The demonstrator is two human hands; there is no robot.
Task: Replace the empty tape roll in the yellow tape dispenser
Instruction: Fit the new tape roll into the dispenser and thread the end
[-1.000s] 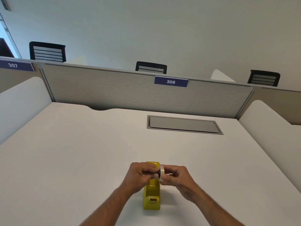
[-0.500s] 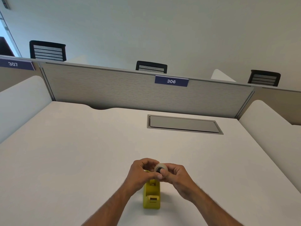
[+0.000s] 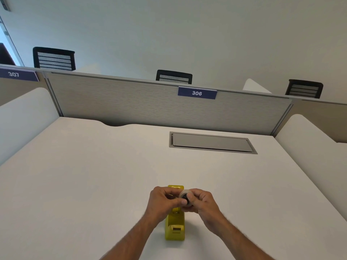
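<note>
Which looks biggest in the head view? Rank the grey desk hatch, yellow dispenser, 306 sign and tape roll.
Largest to smallest as seen:
1. grey desk hatch
2. yellow dispenser, partly hidden by hands
3. 306 sign
4. tape roll

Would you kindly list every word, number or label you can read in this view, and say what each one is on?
"306": white digits on a blue plate on the top rail of the desk partition straight ahead.
"307": white digits on a blue plate on the neighbouring partition at far left, cut off by the frame edge.
No readable text shows on the dispenser or the tape roll.
</note>
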